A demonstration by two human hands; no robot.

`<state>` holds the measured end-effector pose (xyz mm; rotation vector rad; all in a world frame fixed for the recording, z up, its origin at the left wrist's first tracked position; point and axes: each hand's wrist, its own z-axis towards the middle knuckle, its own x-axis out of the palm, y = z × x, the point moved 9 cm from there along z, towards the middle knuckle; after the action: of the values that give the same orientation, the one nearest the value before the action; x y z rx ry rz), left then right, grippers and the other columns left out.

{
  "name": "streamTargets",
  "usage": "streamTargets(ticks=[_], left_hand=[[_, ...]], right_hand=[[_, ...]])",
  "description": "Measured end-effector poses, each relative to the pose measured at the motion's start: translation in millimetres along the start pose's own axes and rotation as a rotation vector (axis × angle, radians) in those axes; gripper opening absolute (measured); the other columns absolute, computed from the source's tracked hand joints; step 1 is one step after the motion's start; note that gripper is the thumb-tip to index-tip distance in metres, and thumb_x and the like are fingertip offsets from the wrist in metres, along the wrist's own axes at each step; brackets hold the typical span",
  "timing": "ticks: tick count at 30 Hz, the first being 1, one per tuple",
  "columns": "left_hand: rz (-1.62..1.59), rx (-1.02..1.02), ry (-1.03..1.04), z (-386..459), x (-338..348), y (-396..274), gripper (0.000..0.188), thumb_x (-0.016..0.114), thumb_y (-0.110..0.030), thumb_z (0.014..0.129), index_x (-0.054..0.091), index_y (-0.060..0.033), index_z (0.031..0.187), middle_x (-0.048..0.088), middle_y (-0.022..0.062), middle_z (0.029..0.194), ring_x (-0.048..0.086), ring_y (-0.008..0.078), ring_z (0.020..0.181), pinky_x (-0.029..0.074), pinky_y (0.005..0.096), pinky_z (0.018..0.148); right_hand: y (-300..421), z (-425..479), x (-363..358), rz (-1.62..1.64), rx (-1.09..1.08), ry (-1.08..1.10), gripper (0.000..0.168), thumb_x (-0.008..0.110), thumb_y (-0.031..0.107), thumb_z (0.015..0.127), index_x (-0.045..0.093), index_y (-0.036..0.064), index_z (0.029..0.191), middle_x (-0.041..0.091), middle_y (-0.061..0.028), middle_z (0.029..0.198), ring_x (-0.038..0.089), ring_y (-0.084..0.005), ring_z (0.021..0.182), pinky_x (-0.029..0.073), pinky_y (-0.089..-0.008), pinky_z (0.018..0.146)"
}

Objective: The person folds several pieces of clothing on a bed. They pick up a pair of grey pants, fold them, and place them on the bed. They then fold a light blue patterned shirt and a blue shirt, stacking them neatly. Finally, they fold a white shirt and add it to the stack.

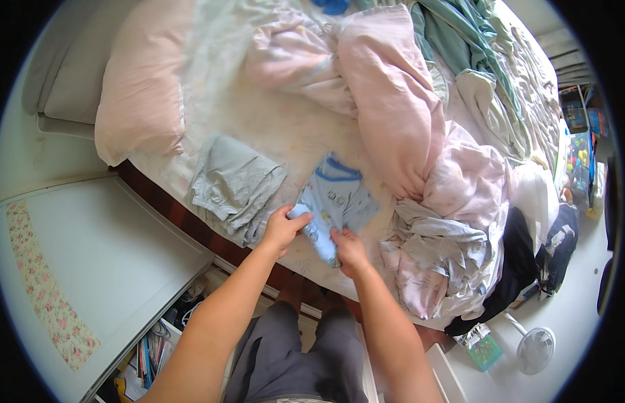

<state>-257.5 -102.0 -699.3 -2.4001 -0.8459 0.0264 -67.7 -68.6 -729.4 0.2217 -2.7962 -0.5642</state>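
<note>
A light blue printed child's shirt (335,194) with a darker blue neckband lies partly on the bed in front of me, its near edge lifted. My left hand (285,229) pinches the folded fabric at its left side. With thumb and fingers, my right hand (349,250) grips the lower edge. Left of the shirt rests a folded light grey cloth garment (237,184), touching neither hand.
A pink pillow (143,80) lies at the bed's upper left. Rumpled pink bedding (388,95) and a heap of clothes (438,247) cover the right side. An open drawer with books (153,352) is at lower left; a small white fan (537,350) stands at lower right.
</note>
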Motion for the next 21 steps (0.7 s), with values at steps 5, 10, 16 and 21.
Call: streamTargets(ticks=[5,10,16,21], left_hand=[[-0.105,0.165,-0.136,-16.4,-20.9,2.3,0.048,0.082,-0.001,0.084,0.054,0.0019,0.123,0.069,0.0094,0.106,0.067,0.0144,0.093,0.055,0.0299,0.079],[-0.142,0.22,-0.275,-21.3,-53.7,17.6,0.044,0.081,-0.003,0.088,0.054,0.002,0.122,0.069,0.0093,0.107,0.066,0.0141,0.092,0.053,0.0274,0.083],[-0.567,0.152,-0.105,-29.3,-49.4,35.8,0.035,0.076,-0.006,0.092,0.055,-0.0059,0.121,0.068,0.0043,0.104,0.067,0.0139,0.091,0.056,0.0312,0.075],[-0.319,0.24,-0.333,-28.3,-61.8,38.2,0.033,0.08,-0.005,0.089,0.057,-0.0054,0.113,0.068,0.0047,0.101,0.065,0.0125,0.086,0.053,0.0278,0.077]], right_hand=[[-30.2,-15.7,0.8,-0.192,0.033,0.071,0.026,0.065,0.03,0.102,0.068,0.004,0.1,0.067,-0.0032,0.092,0.059,-0.0127,0.081,0.048,-0.0306,0.072],[21.3,-41.5,-3.5,-0.961,-0.219,-0.12,0.037,0.075,0.036,0.091,0.067,0.0,0.097,0.067,-0.014,0.092,0.063,-0.0287,0.086,0.051,-0.0423,0.076],[156.1,-87.8,34.4,-1.062,-1.188,-0.611,0.066,0.087,0.036,0.077,0.059,-0.008,0.117,0.062,-0.0225,0.117,0.06,-0.0414,0.106,0.05,-0.0477,0.088],[172.6,-5.6,50.1,-1.163,-0.765,-0.331,0.04,0.079,0.031,0.085,0.067,0.002,0.109,0.068,-0.0193,0.106,0.064,-0.0409,0.099,0.051,-0.0482,0.084]])
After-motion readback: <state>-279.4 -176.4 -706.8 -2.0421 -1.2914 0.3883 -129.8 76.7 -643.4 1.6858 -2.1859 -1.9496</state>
